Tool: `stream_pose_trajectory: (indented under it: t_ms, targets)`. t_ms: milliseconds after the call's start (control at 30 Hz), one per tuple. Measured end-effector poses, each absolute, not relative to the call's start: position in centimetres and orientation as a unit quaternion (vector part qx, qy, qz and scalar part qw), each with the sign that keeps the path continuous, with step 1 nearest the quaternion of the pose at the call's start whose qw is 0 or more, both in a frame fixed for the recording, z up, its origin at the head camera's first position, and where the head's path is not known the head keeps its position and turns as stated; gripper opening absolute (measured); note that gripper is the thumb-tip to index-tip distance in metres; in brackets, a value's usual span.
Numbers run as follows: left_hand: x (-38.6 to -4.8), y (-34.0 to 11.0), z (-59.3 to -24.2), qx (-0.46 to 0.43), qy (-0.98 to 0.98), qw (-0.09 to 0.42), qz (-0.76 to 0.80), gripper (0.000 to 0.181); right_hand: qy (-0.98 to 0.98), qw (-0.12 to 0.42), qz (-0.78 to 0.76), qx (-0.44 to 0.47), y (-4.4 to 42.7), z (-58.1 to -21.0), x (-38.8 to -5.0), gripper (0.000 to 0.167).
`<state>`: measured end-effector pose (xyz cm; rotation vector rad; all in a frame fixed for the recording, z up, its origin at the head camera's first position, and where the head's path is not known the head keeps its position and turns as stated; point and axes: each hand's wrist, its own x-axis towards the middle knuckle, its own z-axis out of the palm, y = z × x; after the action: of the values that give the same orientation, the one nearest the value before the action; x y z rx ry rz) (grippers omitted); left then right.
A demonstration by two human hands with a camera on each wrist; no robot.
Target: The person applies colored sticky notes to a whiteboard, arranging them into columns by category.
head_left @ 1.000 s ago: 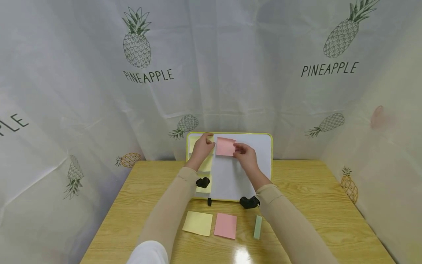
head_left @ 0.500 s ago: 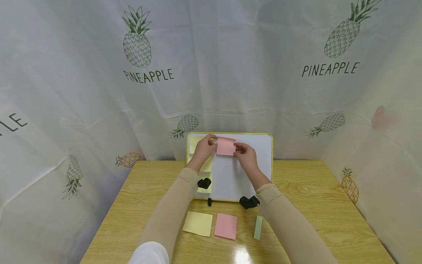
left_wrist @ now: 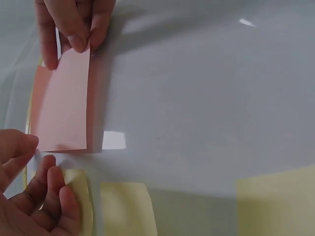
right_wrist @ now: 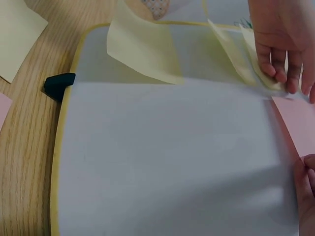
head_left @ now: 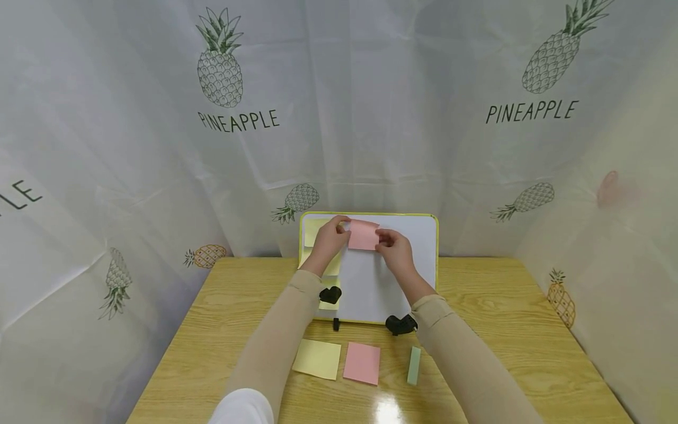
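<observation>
A pink sticky note is held against the upper part of a yellow-framed whiteboard. My left hand is at its left edge, fingertips at the upper corner, the other fingers loosely curled over the yellow notes. On the opposite edge, my right hand pinches the note between thumb and fingers. In the left wrist view the pink note bends slightly off the board near the right hand. Several yellow sticky notes hang in a column on the board's left side, partly hidden by my left arm.
On the wooden table before the board lie a yellow sticky-note pad, a pink pad and a narrow green pad. A small black foot supports the board's lower edge. A pineapple-print curtain hangs behind.
My left hand has moved slightly right, from beside the pink note to its upper left corner. The right hand stays on the right edge.
</observation>
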<state>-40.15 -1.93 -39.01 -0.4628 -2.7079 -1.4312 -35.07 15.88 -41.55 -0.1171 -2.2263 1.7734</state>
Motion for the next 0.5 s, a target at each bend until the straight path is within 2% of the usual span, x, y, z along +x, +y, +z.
stream_pose_trajectory:
  t_ms: [233, 500]
  targets:
    - [-40.25, -1.79, -38.85, -0.136, -0.869, 0.014, -0.476, 0.035, -0.794, 0.136, 0.592, -0.042, 15.93, -41.65, -35.33, 0.035]
    - [-40.46, -1.49, -38.91, -0.129, -0.851, 0.002, -0.509, 0.038, -0.799, 0.158, 0.578, -0.041, 15.8, -41.54, -35.05, 0.034]
